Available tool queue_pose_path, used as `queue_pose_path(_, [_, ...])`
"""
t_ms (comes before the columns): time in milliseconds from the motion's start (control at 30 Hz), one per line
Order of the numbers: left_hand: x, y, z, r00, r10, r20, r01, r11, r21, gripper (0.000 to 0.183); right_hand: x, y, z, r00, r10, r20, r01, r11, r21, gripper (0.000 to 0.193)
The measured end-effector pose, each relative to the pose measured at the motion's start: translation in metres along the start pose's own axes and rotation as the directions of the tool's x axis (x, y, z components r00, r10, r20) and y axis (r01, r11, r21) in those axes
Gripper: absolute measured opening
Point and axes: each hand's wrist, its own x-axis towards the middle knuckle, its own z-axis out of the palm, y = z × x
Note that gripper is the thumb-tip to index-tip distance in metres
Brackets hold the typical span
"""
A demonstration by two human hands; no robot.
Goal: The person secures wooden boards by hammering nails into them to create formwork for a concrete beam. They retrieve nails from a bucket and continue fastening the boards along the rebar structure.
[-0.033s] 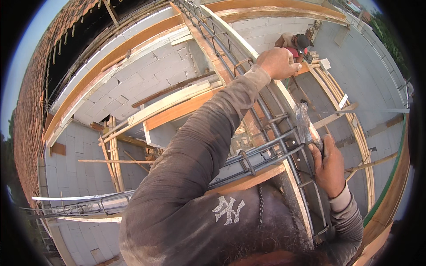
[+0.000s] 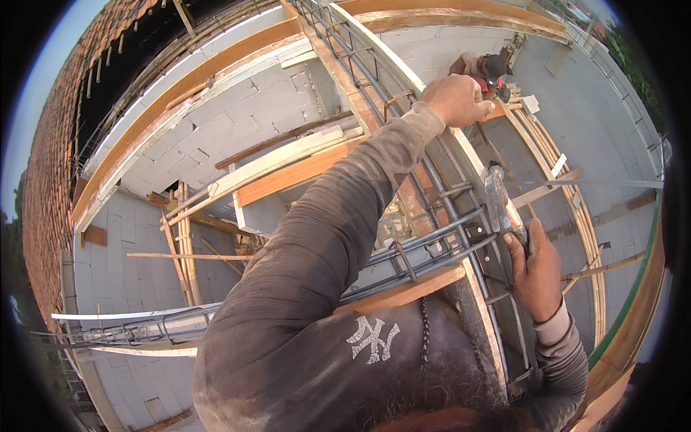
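My left hand reaches forward across the formwork and sits closed at the top edge of a long wooden board. Its fingers are curled, and what they hold, if anything, is hidden. Lower and to the right, my right hand is wrapped around the dark grip of a hammer. The hammer's worn grey metal end points away from me, right beside the board's top edge. Left of the board runs a cage of steel reinforcing bars with bent stirrups. A second bar cage meets it under my left arm.
Another person is lower down beyond my left hand. Bamboo poles stand on the right, near a grey wall. Block walls and timber planks lie to the left. A tiled roof rises at far left.
The view has shifted very slightly. Both hands keep their places at the board, and the hammer stays in my right hand.
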Motion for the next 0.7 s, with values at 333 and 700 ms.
queue_pose_path(333, [0.006, -0.009, 0.014, 0.999, 0.013, -0.037, -0.010, 0.997, 0.083, 0.050, 0.001, -0.003, 0.004, 1.000, -0.027, -0.002, 0.027, 0.996, 0.089, 0.023])
queue_pose_path(700, [0.007, -0.003, 0.015, 0.999, -0.033, 0.005, 0.032, 0.997, 0.070, 0.055, -0.004, 0.001, 0.006, 0.999, -0.029, -0.041, 0.030, 1.000, 0.004, 0.025])
